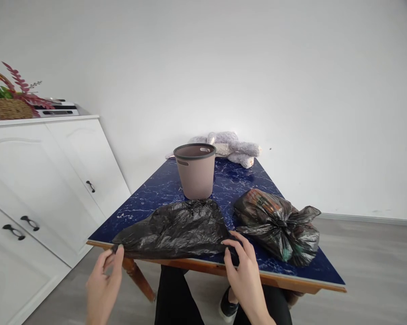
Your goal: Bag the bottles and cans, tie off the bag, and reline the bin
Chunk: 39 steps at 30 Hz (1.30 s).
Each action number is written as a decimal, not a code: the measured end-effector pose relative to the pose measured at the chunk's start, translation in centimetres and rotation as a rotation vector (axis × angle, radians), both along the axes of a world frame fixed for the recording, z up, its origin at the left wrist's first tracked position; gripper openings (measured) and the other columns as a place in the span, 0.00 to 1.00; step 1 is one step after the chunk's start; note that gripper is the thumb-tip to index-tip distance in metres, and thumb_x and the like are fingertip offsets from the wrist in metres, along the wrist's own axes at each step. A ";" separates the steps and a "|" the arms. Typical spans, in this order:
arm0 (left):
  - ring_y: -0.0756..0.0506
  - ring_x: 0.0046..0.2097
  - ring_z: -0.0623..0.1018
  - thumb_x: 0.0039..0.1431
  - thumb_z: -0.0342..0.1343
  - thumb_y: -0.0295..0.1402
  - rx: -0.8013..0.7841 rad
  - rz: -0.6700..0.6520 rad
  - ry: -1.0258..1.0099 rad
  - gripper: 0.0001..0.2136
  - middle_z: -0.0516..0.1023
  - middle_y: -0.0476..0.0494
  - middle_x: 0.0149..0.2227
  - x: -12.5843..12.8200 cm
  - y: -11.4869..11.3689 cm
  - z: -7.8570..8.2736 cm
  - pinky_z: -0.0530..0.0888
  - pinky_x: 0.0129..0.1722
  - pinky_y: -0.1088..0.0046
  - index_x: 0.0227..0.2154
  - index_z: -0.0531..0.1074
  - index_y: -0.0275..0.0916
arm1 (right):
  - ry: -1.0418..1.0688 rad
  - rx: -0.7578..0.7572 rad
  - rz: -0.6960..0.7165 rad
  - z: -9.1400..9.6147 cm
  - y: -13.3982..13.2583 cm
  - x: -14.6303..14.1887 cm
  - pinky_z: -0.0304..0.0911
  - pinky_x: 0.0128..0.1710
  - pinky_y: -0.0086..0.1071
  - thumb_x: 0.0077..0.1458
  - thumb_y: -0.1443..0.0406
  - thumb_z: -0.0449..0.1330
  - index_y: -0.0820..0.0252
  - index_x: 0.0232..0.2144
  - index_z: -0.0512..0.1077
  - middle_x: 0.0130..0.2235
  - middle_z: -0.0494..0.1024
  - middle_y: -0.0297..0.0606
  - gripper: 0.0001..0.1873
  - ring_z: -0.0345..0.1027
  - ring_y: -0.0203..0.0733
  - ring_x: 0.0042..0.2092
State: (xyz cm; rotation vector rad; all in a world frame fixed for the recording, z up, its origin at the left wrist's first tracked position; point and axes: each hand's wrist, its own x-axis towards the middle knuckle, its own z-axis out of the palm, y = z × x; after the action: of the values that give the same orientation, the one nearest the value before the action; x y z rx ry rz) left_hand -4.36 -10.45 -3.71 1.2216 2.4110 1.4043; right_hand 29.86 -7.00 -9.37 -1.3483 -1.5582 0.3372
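Observation:
An empty black plastic bag (176,228) lies flattened on the near part of a blue marble-patterned table (237,180). My left hand (104,284) pinches the bag's left corner at the table's front edge. My right hand (242,271) grips the bag's right corner, fingers curled over it. A taupe plastic bin (195,170) stands upright behind the bag, open at the top. To the right lies a tied, full black bag (279,223) with orange showing through.
A pale plush toy (230,148) lies at the table's far end against the white wall. A white cabinet (37,189) stands at the left, with a wicker basket of red flowers (7,101) on top. My legs and a shoe (228,307) show under the table.

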 end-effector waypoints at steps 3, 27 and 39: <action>0.32 0.45 0.82 0.64 0.51 0.61 -0.102 -0.015 0.040 0.34 0.80 0.30 0.57 -1.1 0.8 0.7 0.77 0.47 0.56 0.62 0.69 0.40 | -0.066 -0.011 0.010 -0.5 0.2 0.1 0.72 0.55 0.64 0.70 0.62 0.54 0.50 0.44 0.78 0.61 0.73 0.46 0.12 0.64 0.67 0.65; 0.41 0.33 0.80 0.69 0.49 0.40 -0.203 -0.748 0.241 0.24 0.78 0.49 0.32 14.0 6.3 2.6 0.72 0.34 0.68 0.64 0.57 0.38 | 0.063 -0.133 0.521 4.7 -4.0 -4.5 0.71 0.61 0.52 0.67 0.71 0.53 0.52 0.48 0.81 0.48 0.84 0.41 0.18 0.80 0.50 0.51; 0.50 0.25 0.70 0.68 0.56 0.50 0.216 -0.562 -0.239 0.22 0.66 0.55 0.27 13.3 -2.4 6.3 0.73 0.28 0.77 0.59 0.65 0.46 | 0.404 -0.028 0.296 6.1 -4.9 -4.5 0.77 0.36 0.33 0.76 0.63 0.48 0.51 0.53 0.71 0.37 0.82 0.38 0.13 0.80 0.42 0.32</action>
State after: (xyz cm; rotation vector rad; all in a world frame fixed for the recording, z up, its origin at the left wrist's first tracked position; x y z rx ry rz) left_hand 8.93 -12.86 2.63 1.5166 1.6133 1.5312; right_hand 25.38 -11.87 -3.28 -0.9909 -1.4078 0.7678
